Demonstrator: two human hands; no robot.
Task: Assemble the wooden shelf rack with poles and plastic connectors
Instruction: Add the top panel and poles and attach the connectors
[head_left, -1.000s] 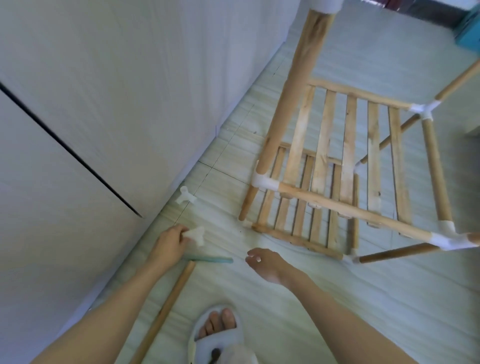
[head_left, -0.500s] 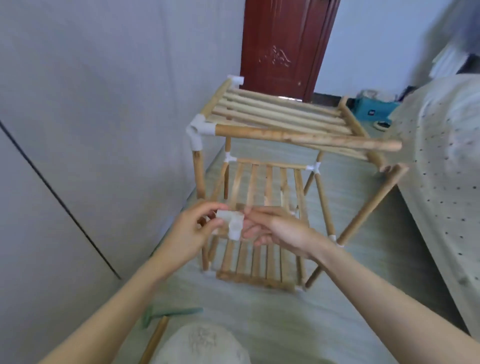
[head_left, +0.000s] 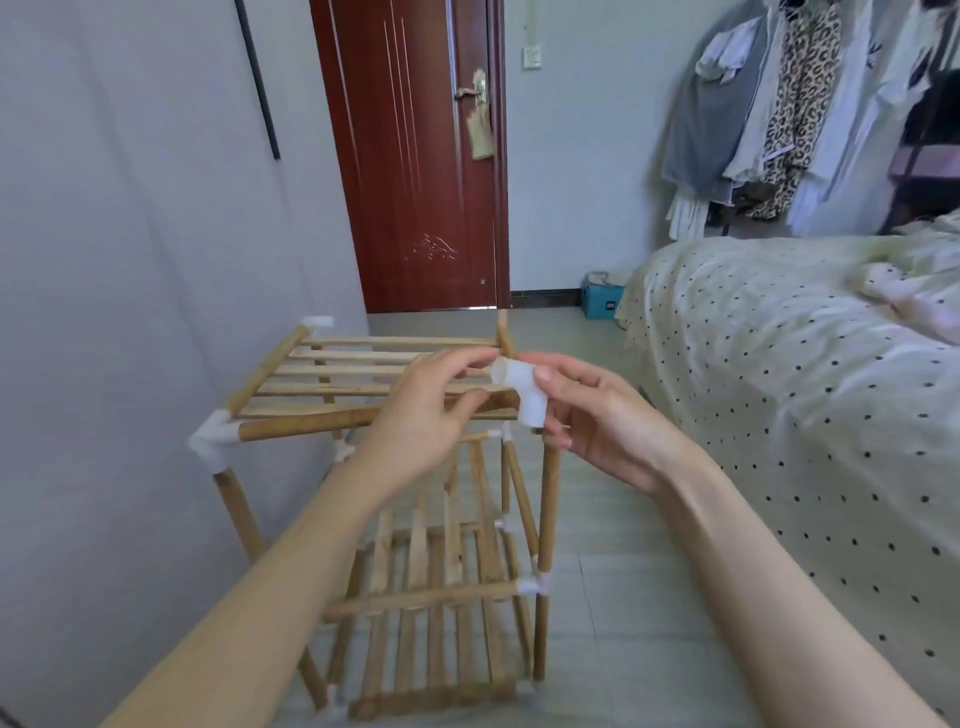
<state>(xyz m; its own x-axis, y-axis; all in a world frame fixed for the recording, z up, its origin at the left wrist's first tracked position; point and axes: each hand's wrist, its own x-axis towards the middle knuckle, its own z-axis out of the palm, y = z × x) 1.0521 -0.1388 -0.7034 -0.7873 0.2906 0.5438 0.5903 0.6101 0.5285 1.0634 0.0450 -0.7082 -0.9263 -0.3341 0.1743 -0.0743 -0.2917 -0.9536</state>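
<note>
Holding a white plastic corner connector (head_left: 521, 391) between both hands, we are keeping it level with the top tier of the wooden shelf rack (head_left: 415, 519), at its near right corner. Our left hand (head_left: 421, 415) is pinching the connector's upper open socket with thumb and fingertips curled on it. Our right hand (head_left: 597, 421) is gripping the elbow and lower socket, thumb on top. The connector is sitting just beside the free end of the top front pole (head_left: 374, 418), which is running leftward into a fitted white connector (head_left: 215, 441) at the near left corner. The near right upright pole (head_left: 548, 499) is standing directly beneath the held connector; we cannot tell whether they are touching. The rack is standing on the tiled floor (head_left: 623, 597) between the grey wall (head_left: 130, 312) and a dotted bedspread (head_left: 779, 389).
</note>
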